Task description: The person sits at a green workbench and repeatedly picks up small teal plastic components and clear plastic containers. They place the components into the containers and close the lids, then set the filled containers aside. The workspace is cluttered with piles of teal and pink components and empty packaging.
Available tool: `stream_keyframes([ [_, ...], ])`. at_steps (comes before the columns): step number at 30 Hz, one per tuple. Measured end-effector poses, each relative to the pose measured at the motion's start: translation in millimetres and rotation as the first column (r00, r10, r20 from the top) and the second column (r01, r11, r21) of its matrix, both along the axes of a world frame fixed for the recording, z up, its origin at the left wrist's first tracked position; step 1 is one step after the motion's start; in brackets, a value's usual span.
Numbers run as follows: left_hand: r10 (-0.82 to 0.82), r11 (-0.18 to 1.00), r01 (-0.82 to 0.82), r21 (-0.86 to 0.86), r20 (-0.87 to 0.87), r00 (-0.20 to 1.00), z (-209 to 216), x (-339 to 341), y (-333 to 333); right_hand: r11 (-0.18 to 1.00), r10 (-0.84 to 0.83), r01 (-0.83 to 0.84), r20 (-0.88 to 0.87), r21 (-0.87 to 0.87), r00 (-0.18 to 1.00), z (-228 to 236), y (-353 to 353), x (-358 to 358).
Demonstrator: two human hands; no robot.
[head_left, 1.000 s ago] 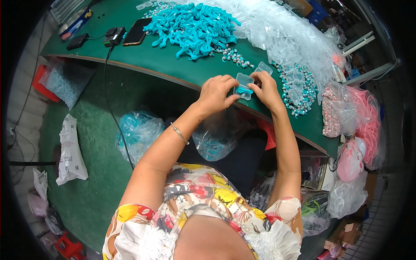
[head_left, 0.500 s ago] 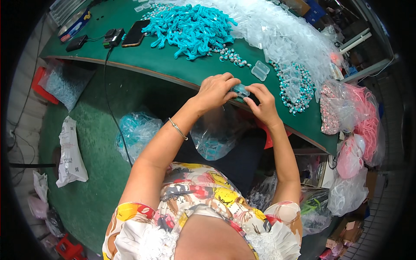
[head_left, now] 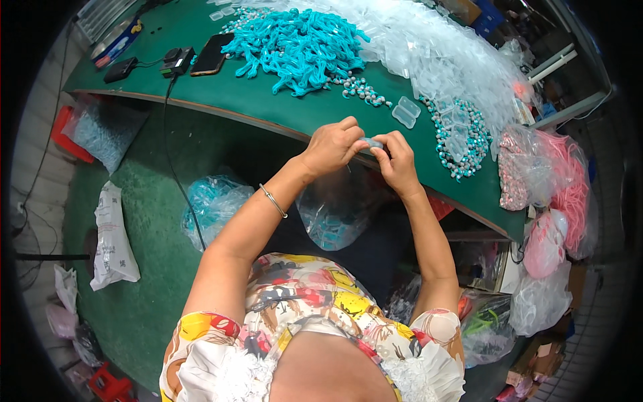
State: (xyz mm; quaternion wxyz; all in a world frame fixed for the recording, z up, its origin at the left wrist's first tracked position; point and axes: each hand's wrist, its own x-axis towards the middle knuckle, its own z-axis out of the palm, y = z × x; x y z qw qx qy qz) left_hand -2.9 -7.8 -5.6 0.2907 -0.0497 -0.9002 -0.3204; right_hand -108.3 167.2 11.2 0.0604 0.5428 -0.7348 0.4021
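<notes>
Between my two hands, just over the table's near edge, is a small clear plastic case (head_left: 372,143), mostly covered by fingers. My left hand (head_left: 335,144) pinches one end of it, and my right hand (head_left: 396,159) grips the other with thumb and fingers. What the case contains is hidden. Just beyond my right hand an open clear plastic case (head_left: 406,112) lies on the green table (head_left: 268,104). Grey and turquoise beads (head_left: 365,90) lie near it, beside a heap of turquoise cords (head_left: 301,50).
A large pile of clear plastic cases (head_left: 429,47) covers the back right, with more beads (head_left: 462,141) before it. A phone (head_left: 210,53) lies at left. Bags of pink cords (head_left: 566,181) hang by the right edge. Below the edge sits a plastic bag of cases (head_left: 331,218).
The case between my hands has tilted and my fingers have closed further over it. My right hand has shifted slightly left and my thumb has moved up against the case.
</notes>
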Motion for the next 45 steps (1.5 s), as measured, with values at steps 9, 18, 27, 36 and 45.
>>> stream_keyframes([
  [9,-0.002,0.997,0.007,0.077,-0.057,0.998,4.5,4.0,1.9,0.997,0.034,-0.019,0.207,-0.073,0.978,12.1,4.5,-0.9],
  [18,0.036,0.999,-0.036,-0.039,-0.015,0.999,5.8,3.6,4.5,0.996,-0.022,0.042,0.23,-0.082,0.973,5.1,13.7,-3.2],
  [27,0.076,0.994,-0.078,-0.081,-0.024,0.997,4.1,-0.5,9.3,0.995,-0.022,0.046,0.257,-0.088,0.966,-1.9,12.7,-6.2],
  [36,0.09,0.993,-0.092,-0.072,-0.039,0.995,7.4,-2.8,11.5,0.967,-0.153,0.198,0.258,-0.161,0.954,-4.7,5.5,1.2],
  [45,0.129,0.985,-0.134,-0.109,-0.048,0.99,6.7,-6.2,15.9,0.958,-0.208,0.217,0.065,-0.189,0.976,-8.4,6.9,1.6],
])
